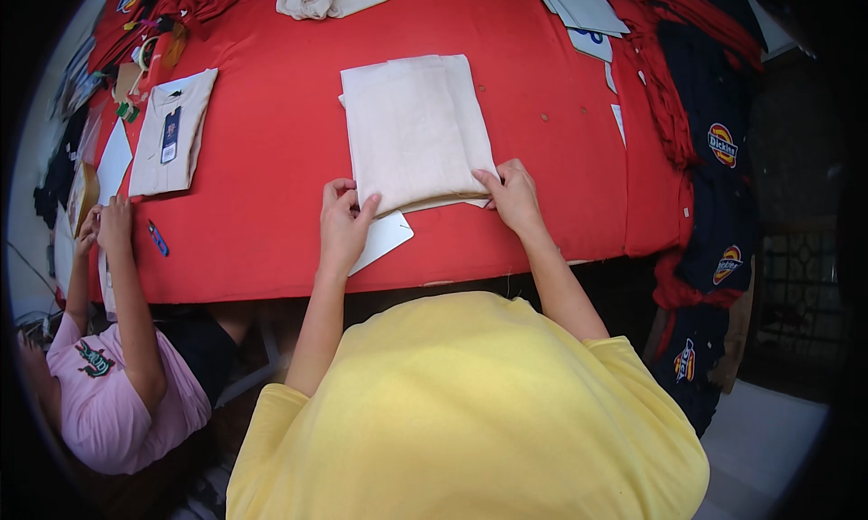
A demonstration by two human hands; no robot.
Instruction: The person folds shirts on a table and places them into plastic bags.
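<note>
A cream garment [411,127], folded into a flat rectangle, lies on the red-covered table in front of me. My left hand [344,229] pinches its near left corner between thumb and fingers. At the near right corner, my right hand [515,199] grips the folded edge, thumb on top. Both hands hold the side closest to my body. A white card [387,238] sticks out from under the near edge, beside my left hand; the rest of it is hidden.
At left, another person in a pink top [117,402] works by a folded cream garment with a dark tag [170,136]. A small blue tool [158,238] lies nearby. White boards [579,9] are stacked at far right; navy garments [714,194] hang along the right edge.
</note>
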